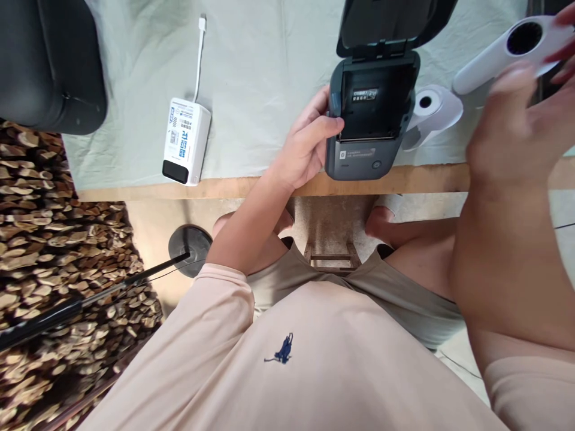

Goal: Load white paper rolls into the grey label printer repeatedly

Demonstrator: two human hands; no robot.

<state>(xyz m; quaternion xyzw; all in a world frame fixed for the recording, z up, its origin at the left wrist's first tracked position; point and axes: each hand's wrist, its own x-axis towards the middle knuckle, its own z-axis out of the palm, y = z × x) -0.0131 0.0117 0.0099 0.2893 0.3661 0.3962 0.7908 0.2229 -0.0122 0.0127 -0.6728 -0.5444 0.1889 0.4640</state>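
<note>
I record the grey printer [359,160] at the near edge of the table [251,78], lid [390,24] raised at its far end. Its long axis runs away from the body, leaning slightly right. The printer lies immediately right of the left hand [309,140], which is the nearer of the two and clamped on its left side, thumb uppermost. The small paper roll [438,117] sits just beside the printer's right flank; contact cannot be confirmed. The large paper roll [487,63] lies farther right, its paper slanting from the core down-left towards the small roll. The right hand [525,129] is at its right end, fingers overlapping it in my view; blur prevents me telling whether they grip.
</note>
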